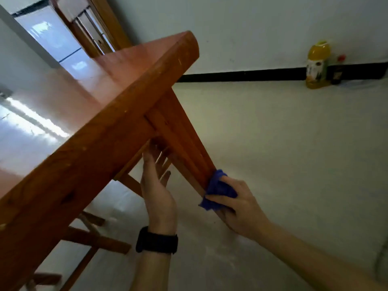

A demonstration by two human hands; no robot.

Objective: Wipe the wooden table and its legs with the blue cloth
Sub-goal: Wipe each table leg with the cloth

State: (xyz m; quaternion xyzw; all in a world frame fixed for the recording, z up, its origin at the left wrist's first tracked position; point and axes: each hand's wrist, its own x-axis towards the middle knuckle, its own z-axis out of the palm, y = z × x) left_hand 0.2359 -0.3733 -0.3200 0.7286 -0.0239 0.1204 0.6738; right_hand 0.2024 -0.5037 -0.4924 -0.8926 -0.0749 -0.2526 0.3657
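Note:
The wooden table (109, 127) fills the left of the tilted view, its glossy top reflecting light. One table leg (180, 148) runs down to the right from the corner. My right hand (237, 202) presses the bunched blue cloth (218, 189) against the lower part of that leg. My left hand (157, 181), with a black watch on the wrist, is held flat with fingers spread beside the upper leg, its fingertips reaching under the table's edge. The leg's foot is hidden behind my right hand.
A yellow bottle (317, 64) and a small dark bottle (337, 74) stand on the pale floor by the white wall with a black skirting. Wooden stool or chair legs (94, 238) sit under the table. A wooden door frame (105, 24) is behind.

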